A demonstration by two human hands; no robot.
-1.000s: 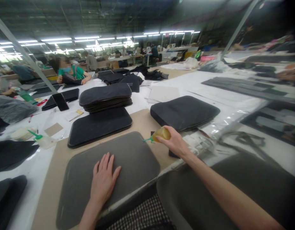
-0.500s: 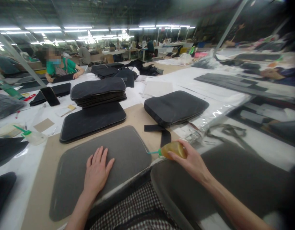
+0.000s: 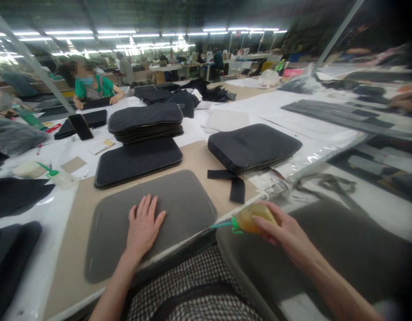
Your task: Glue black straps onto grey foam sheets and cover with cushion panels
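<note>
Flat on a dark grey rounded panel (image 3: pixel 179 200) lies my left hand (image 3: pixel 142 229), fingers spread. The panel rests on a brown board (image 3: pixel 70 232) at the table's near edge, with thin pale lines along parts of its border. My right hand (image 3: pixel 279 225) is wrapped round a squeeze bottle (image 3: pixel 253 217) of yellowish liquid. The bottle is tilted on its side, its green nozzle pointing left at the panel's near right corner. Whether the tip touches the panel, I cannot tell. Another dark grey panel (image 3: pixel 313 249) lies below my right forearm.
Behind the panel are a black panel (image 3: pixel 139 162), a stack of black panels (image 3: pixel 146 120) and a thicker black pile (image 3: pixel 256 147). Black strips (image 3: pixel 237 187) lie near the pile. A second nozzle bottle (image 3: pixel 63 178) and a phone (image 3: pixel 80 127) are left. A co-worker (image 3: pixel 95 89) sits across the table.
My right hand has brought the bottle nearer to me, so its nozzle has moved down from the panel's right edge to the near corner. My left hand stays on the panel. The view has shifted slightly.
</note>
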